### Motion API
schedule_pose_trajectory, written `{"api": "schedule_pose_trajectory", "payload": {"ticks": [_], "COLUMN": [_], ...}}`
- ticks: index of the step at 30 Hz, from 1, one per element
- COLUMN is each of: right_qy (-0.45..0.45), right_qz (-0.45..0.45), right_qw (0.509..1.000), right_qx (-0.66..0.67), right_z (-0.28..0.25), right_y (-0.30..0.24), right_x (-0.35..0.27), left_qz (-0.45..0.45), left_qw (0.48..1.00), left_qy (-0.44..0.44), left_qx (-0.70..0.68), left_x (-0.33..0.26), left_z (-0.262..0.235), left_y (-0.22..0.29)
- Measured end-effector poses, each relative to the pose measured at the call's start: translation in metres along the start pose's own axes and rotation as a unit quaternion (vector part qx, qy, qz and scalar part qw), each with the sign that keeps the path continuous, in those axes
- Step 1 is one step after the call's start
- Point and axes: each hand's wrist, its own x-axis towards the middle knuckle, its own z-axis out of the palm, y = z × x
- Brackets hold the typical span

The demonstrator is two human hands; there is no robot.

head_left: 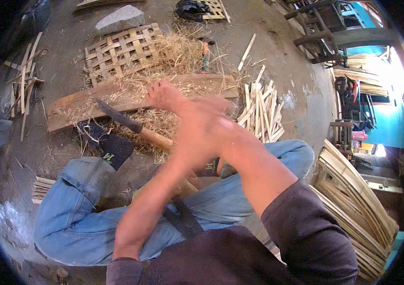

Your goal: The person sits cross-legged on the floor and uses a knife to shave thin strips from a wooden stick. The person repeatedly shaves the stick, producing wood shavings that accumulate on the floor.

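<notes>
head view has the forearms crossing at the wrists, so the right hand point(166, 96) lies to the left, over the middle of the wooden plank point(88, 102), and the left hand point(221, 103) lies to the right, toward the plank's other end. the plank is set crosswise in front of the body, its long axis running left to right with the left end a little nearer the person; in the view both hands overlap its near edge, the right hand reaching farther across, though i cannot tell whether either touches the wood. the right hand's fingers look loosely bent, with nothing visible in them; the left is blurred and partly covered by the right wrist, so i cannot tell whether it grasps anything. on the near side of the plank, below and left of the right hand, a curved knife point(116, 115) slants, dark blade tip toward the plank, smooth pale wooden handle running back toward the left forearm. curly, straw-coloured shavings point(178, 47) lie in fluffy heaps beyond the plank, beside an open-weave panel point(121, 50) of flat strips and a rough, angular grey stone point(120, 19). straight, pale strips point(261, 109) fan out just beyond the plank's right end.
</notes>
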Motion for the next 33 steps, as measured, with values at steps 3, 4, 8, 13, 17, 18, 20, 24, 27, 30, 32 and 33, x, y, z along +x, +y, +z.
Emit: {"api": "schedule_pose_trajectory", "payload": {"ticks": [3,4,8,13,17,18,20,24,27,30,32,33], "right_qy": [0.011,0.015,-0.001,-0.104,-0.148,-0.12,-0.128,-0.071,0.002,0.012,-0.012,-0.023], "right_qz": [0.016,0.014,-0.003,0.064,0.164,0.167,0.169,0.206,0.26,0.263,0.258,0.271], "right_qw": [0.999,0.999,0.996,0.977,0.899,0.871,0.821,0.845,0.847,0.847,0.84,0.831], "right_qx": [0.038,0.049,0.092,0.175,0.379,0.446,0.53,0.489,0.464,0.461,0.478,0.486], "right_z": [0.004,-0.001,0.013,-0.001,-0.025,-0.035,-0.021,-0.017,-0.005,0.002,0.001,0.005], "right_y": [0.0,-0.003,0.008,-0.011,-0.028,-0.035,-0.06,-0.122,-0.14,-0.137,-0.14,-0.137], "right_x": [0.018,0.025,0.029,0.013,0.028,0.02,0.001,-0.027,-0.04,-0.036,-0.033,-0.032], "left_qz": [-0.002,0.016,0.075,0.035,0.13,0.06,-0.111,-0.201,-0.188,-0.336,-0.337,-0.361], "left_qw": [0.986,0.983,0.991,0.998,0.975,0.961,0.887,0.899,0.849,0.797,0.836,0.815], "left_qy": [-0.109,-0.096,-0.022,0.028,-0.014,-0.089,-0.228,0.172,0.095,0.104,0.241,0.344], "left_qx": [-0.127,-0.156,-0.105,0.033,0.178,0.254,0.386,0.349,0.485,0.491,0.36,0.295], "left_x": [0.004,0.003,0.01,-0.011,-0.017,-0.021,-0.028,-0.025,-0.069,-0.148,-0.227,-0.247], "left_z": [0.035,0.033,0.012,0.006,-0.003,-0.032,-0.108,-0.232,-0.335,-0.424,-0.472,-0.475], "left_y": [0.031,0.034,-0.013,-0.06,-0.041,-0.055,-0.096,-0.021,0.044,0.094,0.095,0.083]}}
